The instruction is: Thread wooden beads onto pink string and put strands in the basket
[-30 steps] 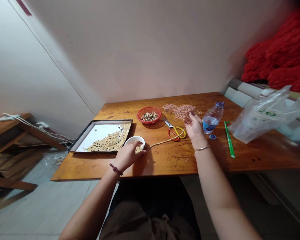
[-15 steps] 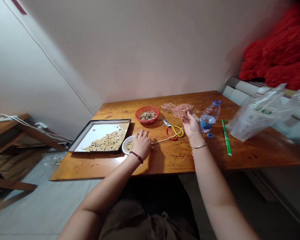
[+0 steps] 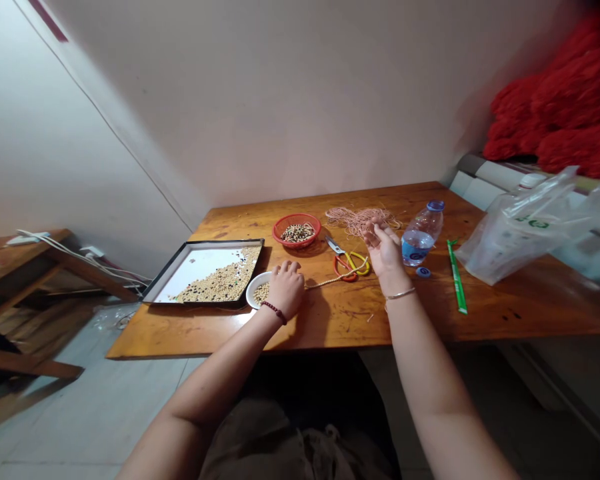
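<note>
My left hand (image 3: 287, 291) hangs over the right side of a small white bowl (image 3: 251, 297) of pale beads (image 3: 261, 292), its fingers curled. A strand of pale beads (image 3: 330, 280) stretches from beneath that hand across to my right hand (image 3: 384, 250). The right one is raised with its fingers bent together around the strand's end; the exact grip is partly hidden. Under the strand lie scissors (image 3: 353, 261) with red and yellow handles. Behind my right hand spreads a tangle of pink cord (image 3: 357, 217).
Left of the bowl is a black-rimmed tray (image 3: 200, 257) of mixed beads. A red basket (image 3: 296, 223) with darker beads sits behind. To the right stand a water bottle (image 3: 421, 237), its cap (image 3: 423, 272), a green packet (image 3: 457, 280) and a plastic bag (image 3: 505, 240).
The view has shifted slightly, so everything sits a little farther right. Both hands keep nearly the same pose and place over the table.
</note>
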A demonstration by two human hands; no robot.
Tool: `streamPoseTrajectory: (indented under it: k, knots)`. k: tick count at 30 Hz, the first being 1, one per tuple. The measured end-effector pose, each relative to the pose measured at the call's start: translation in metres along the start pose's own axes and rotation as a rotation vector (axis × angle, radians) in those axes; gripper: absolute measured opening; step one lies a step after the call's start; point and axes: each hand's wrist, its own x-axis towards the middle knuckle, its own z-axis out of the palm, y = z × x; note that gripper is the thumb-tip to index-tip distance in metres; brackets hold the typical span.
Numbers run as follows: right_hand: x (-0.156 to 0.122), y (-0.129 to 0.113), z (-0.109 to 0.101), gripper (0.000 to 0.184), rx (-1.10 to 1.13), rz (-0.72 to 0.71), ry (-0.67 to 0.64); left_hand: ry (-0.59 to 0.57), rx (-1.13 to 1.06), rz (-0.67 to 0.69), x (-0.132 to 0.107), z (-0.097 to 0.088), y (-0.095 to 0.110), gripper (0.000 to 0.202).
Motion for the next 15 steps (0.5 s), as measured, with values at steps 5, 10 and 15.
streamPoseTrajectory:
  k: [5, 10, 15]
  knots:
    - [0.001, -0.001, 0.0, 0.015, 0.012, -0.007, 0.024, 0.016, -0.089, -0.014, -0.003, -0.015, -0.014, 0.016]
    - [0.004, -0.006, -0.003, 0.013, 0.043, -0.012, 0.073, 0.018, -0.123, -0.051, -0.006, -0.029, -0.03, 0.012]
    - [0.005, -0.008, -0.005, 0.015, 0.03, -0.019, 0.088, 0.043, -0.115, -0.079, -0.01, -0.036, -0.044, 0.013]
